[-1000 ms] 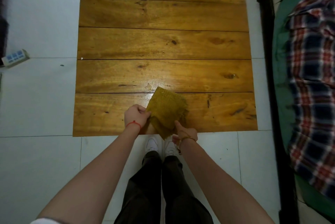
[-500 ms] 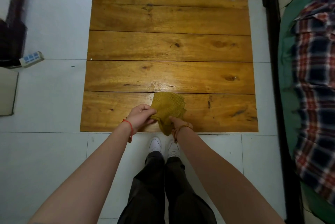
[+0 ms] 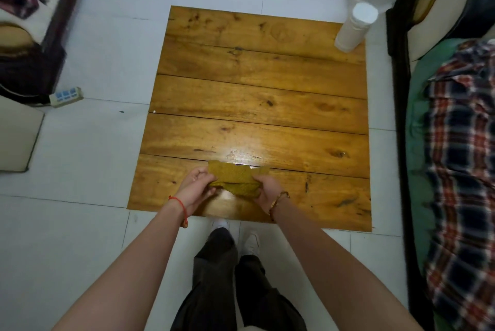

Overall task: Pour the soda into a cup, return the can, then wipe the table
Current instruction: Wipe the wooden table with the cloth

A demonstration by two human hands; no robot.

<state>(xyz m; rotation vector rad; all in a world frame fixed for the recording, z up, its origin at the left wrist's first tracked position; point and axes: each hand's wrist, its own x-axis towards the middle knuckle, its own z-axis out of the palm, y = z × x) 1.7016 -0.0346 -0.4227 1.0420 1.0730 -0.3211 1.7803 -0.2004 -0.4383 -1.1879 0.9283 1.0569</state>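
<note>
Cloth (image 3: pixel 235 179) stretches between left hand (image 3: pixel 197 187) and right hand (image 3: pixel 266 187), both gripping.

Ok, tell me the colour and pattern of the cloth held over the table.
Mustard yellow cloth with a fine mesh-like texture, seen in the head view.

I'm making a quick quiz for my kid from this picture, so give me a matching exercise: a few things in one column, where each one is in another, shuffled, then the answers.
Things:
1. mustard-yellow woven cloth
2. white cylindrical plastic bottle
3. white and blue power strip
4. red, white and navy plaid fabric

Places:
A. on the white tiled floor, left of the wooden plank table
B. far right corner of the table
C. on the green bedding at the right
D. held between the left hand and right hand

Pairs: 1-D, 2-B, 3-A, 4-C
</note>
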